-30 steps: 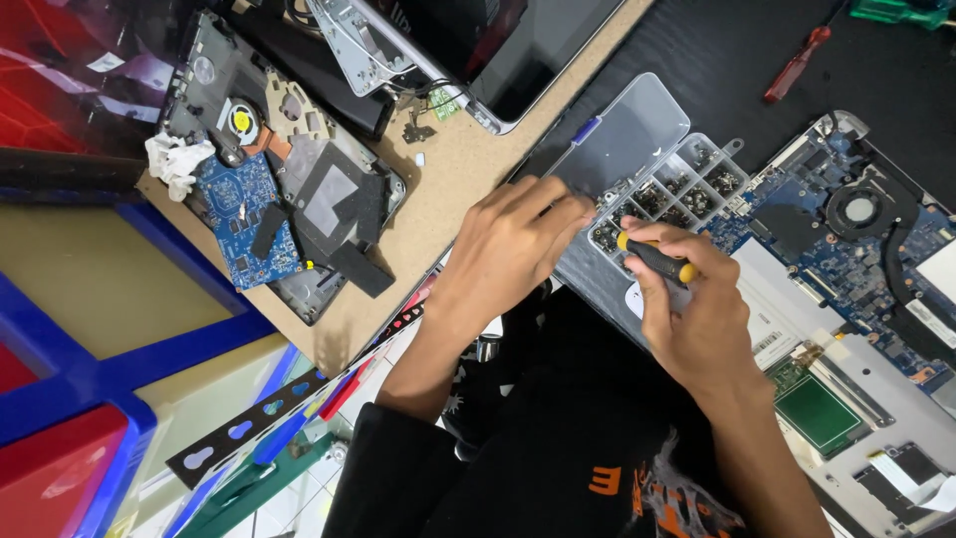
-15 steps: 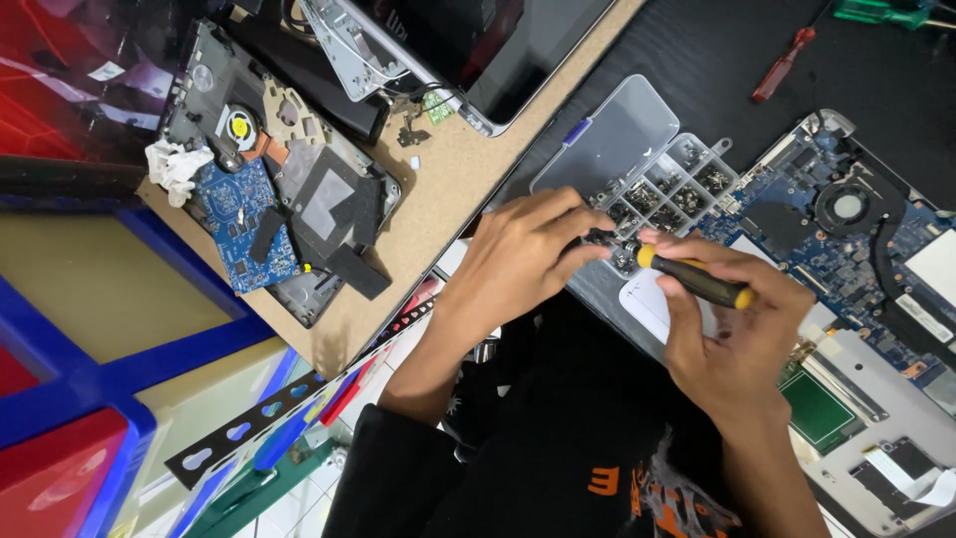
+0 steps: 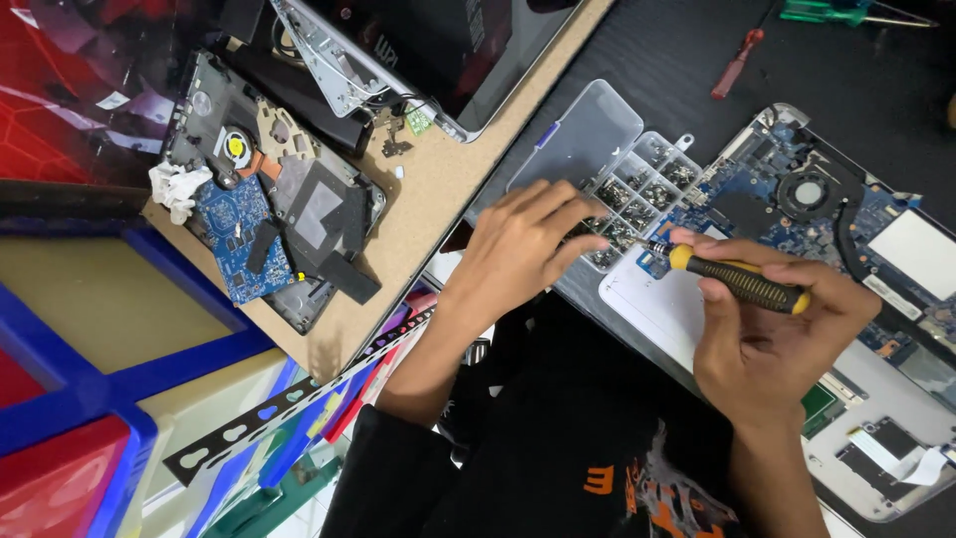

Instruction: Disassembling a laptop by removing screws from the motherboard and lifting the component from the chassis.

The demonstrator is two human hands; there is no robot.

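Head cam, looking down on a repair surface (image 3: 438, 214), tan board on the left, dark mat (image 3: 657, 50) on the right.

Largest first: opened laptop chassis (image 3: 876, 399) lies at right, bottom cover off, blue mainboard (image 3: 767, 189) exposed w/ round fan (image 3: 805, 191) and black heat pipe. Second laptop (image 3: 438, 50) sits top centre, silver hinge bracket sticking out. Stripped laptop base (image 3: 289, 209) at upper left w/ small blue PCB (image 3: 234, 239), black shielding, white crumpled wipe (image 3: 177, 187) at its edge. Blue and red storage bins (image 3: 90, 399) fill lower left. Black perforated metal strip (image 3: 289, 408) lies diagonal across the surface edge, coloured tool handles under it.

Clear plastic screw organiser (image 3: 647, 179) sits between the 2 hands, lid flipped open toward upper left, compartments full of small screws, touching the open chassis edge.

Left hand (image 3: 523, 244): fingers stretched into the organiser compartments, fingertips on the screws. Grip is loose, fingers spread slightly apart; can't tell if a screw is pinched.

Right hand (image 3: 777, 329): grip clamped on a precision screwdriver (image 3: 737, 279), black knurled handle w/ yellow ends, lying near horizontal across the fingers. Tip points left, just beside the left fingertips and the organiser's near corner, over the chassis's white corner.

Small stuff: red-handled screwdriver (image 3: 737, 65) and green-handled tool (image 3: 827, 12) lie on the dark mat at top right, well apart from both hands.
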